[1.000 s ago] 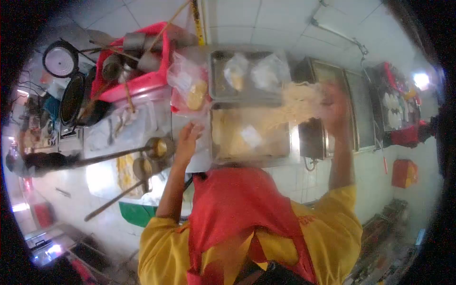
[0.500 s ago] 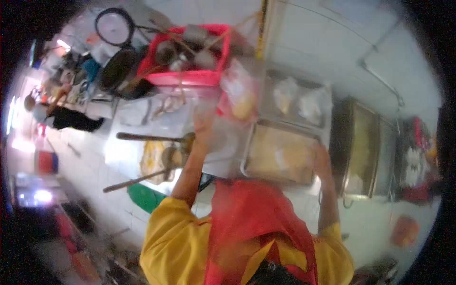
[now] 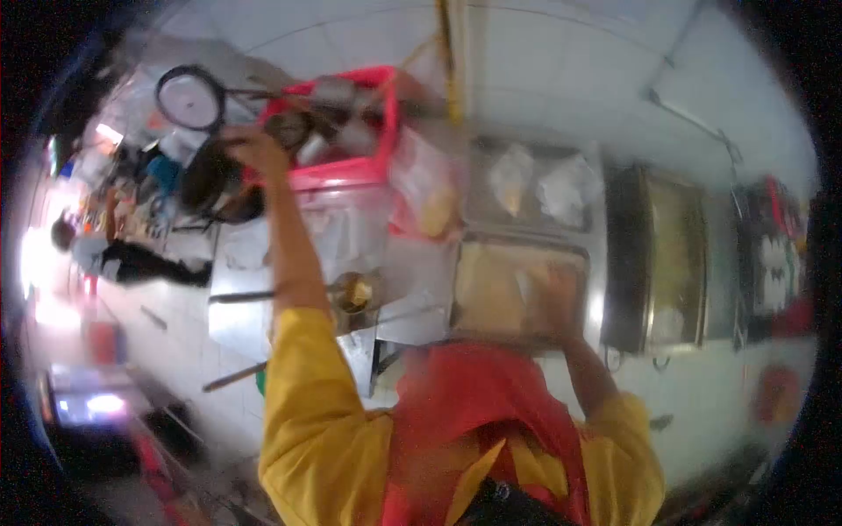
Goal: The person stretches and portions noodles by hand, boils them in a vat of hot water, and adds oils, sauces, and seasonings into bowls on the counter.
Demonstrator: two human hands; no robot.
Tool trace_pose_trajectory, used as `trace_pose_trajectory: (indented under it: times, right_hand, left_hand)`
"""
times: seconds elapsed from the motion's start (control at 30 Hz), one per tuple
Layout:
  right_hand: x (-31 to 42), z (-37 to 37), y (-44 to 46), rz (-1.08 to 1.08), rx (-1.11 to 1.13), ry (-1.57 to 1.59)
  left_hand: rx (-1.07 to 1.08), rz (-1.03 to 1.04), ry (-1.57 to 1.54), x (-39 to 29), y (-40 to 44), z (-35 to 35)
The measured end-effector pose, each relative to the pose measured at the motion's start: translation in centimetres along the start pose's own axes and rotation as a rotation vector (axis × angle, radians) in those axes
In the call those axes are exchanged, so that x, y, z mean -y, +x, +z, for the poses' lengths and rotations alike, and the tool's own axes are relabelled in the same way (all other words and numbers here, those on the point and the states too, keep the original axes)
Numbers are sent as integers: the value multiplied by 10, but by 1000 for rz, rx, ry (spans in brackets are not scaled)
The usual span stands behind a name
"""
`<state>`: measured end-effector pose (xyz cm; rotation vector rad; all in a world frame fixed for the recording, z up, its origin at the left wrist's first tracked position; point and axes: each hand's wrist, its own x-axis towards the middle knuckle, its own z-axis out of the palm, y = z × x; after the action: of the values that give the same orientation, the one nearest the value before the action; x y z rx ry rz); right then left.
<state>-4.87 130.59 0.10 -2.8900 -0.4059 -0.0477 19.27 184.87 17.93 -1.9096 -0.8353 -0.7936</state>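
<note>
The bare left hand (image 3: 256, 151) has risen from the worktop (image 3: 414, 323) to its far left corner, at the round black pan (image 3: 204, 180); contact is too blurred to tell. The bare right hand (image 3: 557, 302) has come back from beyond the rectangular metal tray (image 3: 523, 244), over its right half, the pale strands gone from beyond the tray's edge.

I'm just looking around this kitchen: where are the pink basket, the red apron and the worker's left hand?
Pink basket (image 3: 340, 176): head view, on its near wall.
Red apron (image 3: 482, 386): head view, on its front.
Left hand (image 3: 261, 154): head view, on its blurred middle.
</note>
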Motion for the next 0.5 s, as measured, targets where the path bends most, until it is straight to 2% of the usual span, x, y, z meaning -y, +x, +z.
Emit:
trace_pose_trajectory:
  times: [0.03,0.07,0.1,0.13,0.17,0.23,0.27,0.33,0.37,0.43,0.47,0.5]
  right_hand:
    - [-26,61,0,179,-60,768]
    - [-54,115,-9,358,-173,1529]
    - [-37,64,-8,264,-248,778]
    - [-11,7,2,151,-248,30]
    - [-30,19,1,179,-239,17]
    - [-60,57,5,427,-293,1083]
    - [-60,45,6,432,-292,1084]
    - [-46,-13,7,224,-394,975]
    - [-43,-32,10,220,-381,973]
    - [-35,-70,20,467,-325,1111]
    - [-19,-94,27,506,-375,1497]
    - [-7,-121,30,494,-362,1501]
  left_hand:
    - [-58,90,186,4,19,43]
    - [218,-70,-131,5,55,51]
    - [219,-27,-170,13,71,17]
    - [60,-313,-1020,41,81,-16]
    - [-110,-636,-1852,63,90,-38]
    - [-433,-284,-2089,87,99,-52]
    - [-429,-281,-2091,102,101,-73]
    - [-373,-627,-2425,125,84,-140]
    - [-369,-639,-2414,131,69,-167]
    - [-283,-616,-2422,143,38,-229]
    - [-243,-599,-2424,148,27,-252]
    - [-204,-579,-2424,157,18,-263]
